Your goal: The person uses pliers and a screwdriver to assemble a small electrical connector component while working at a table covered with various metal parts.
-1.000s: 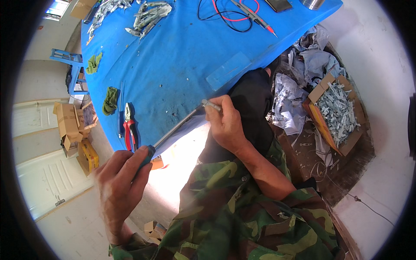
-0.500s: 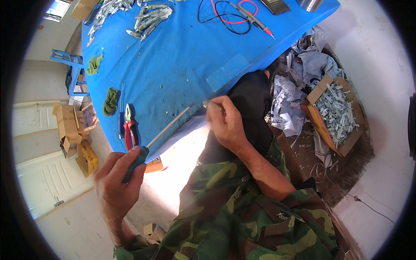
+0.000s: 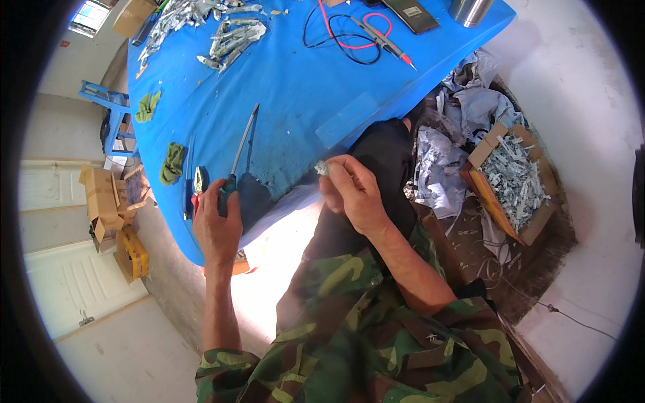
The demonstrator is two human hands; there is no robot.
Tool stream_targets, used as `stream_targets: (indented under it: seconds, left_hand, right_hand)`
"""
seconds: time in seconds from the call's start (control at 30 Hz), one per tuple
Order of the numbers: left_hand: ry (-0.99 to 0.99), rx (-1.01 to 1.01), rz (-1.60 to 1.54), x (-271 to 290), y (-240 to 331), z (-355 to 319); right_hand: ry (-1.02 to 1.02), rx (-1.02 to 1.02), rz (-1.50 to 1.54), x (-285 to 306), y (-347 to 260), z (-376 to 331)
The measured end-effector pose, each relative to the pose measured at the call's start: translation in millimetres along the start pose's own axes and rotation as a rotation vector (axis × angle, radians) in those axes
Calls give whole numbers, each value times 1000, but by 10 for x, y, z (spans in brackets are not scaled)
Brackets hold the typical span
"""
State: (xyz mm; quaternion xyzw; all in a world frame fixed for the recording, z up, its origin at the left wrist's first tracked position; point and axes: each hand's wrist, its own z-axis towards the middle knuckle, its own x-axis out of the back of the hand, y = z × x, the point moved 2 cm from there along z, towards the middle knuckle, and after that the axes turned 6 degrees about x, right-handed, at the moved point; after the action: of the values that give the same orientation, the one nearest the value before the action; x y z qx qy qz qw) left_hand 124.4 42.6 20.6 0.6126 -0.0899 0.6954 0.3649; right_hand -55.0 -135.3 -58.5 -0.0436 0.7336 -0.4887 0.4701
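Observation:
Wrapped round the dark handle of a long screwdriver (image 3: 244,142) is my left hand (image 3: 218,218), over the near edge of the blue-covered table (image 3: 295,101). The screwdriver's metal shaft points up and away across the cloth. My right hand (image 3: 355,191) pinches a small greyish metal piece (image 3: 322,168) between thumb and forefinger; its exact kind is too small to tell. The screwdriver tip and that piece are apart. Beside my left hand lie red-handled pliers (image 3: 199,183), partly covered by the hand. A dark green cloth (image 3: 172,163) rests just beyond them.
Silvery metal strips (image 3: 232,40) are heaped at the table's far left. Test probes (image 3: 386,41) with red and black leads, a phone (image 3: 411,15) and a metal cup (image 3: 470,11) lie far right. Right of my leg, a cardboard box (image 3: 517,185) holds many metal pieces.
My left hand has moved right and away with the screwdriver, which now points more steeply up and clear of the small piece. My right hand stays nearly in place, still pinching it.

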Motion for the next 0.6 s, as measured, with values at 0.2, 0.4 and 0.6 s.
stream_targets:
  seconds: [0.2, 0.4, 0.6]
  left_hand:
    - [176, -208, 195, -52, 139, 9]
    - [-301, -12, -619, -91, 797, -168]
    - [-551, 136, -1011, -405, 774, -304]
  right_hand:
    - [-42, -124, 193, 32, 21, -69]
    - [-119, -197, 266, 14, 72, -135]
    - [-149, -221, 214, 46, 72, -176]
